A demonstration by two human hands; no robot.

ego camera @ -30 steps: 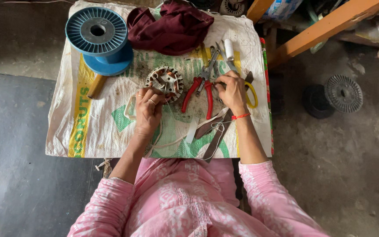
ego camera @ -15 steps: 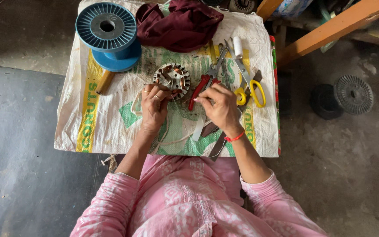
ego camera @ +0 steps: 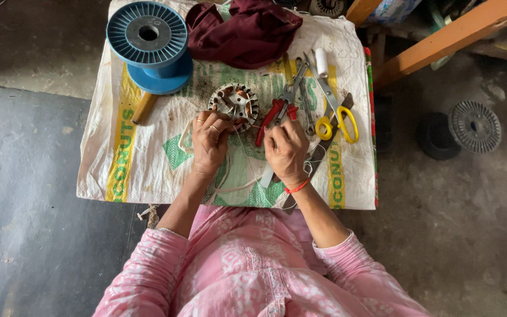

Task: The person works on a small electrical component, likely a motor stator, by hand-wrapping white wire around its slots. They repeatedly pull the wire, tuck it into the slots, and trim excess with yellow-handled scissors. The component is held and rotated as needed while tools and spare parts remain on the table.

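A round motor stator [ego camera: 234,103] with copper windings lies on a white printed sack [ego camera: 148,158] that covers a small table. My left hand [ego camera: 209,141] grips the stator's near rim, and a white cord [ego camera: 230,189] loops under its wrist. My right hand [ego camera: 286,149] is just right of the stator with its fingers pinched shut on a thin thread that runs toward it. Red-handled pliers [ego camera: 270,114] lie right beyond the right hand's knuckles, untouched.
Yellow-handled scissors [ego camera: 337,120], spanners and a white tube [ego camera: 321,61] lie right of the pliers. A blue spool [ego camera: 148,44] and a wooden handle [ego camera: 143,107] sit far left, a maroon cloth [ego camera: 247,29] at the back. A black spool [ego camera: 473,126] stands on the floor, right.
My right hand has left the pliers and scissors and drawn left and toward my body, closing into a pinch. My left hand has stayed on the stator.
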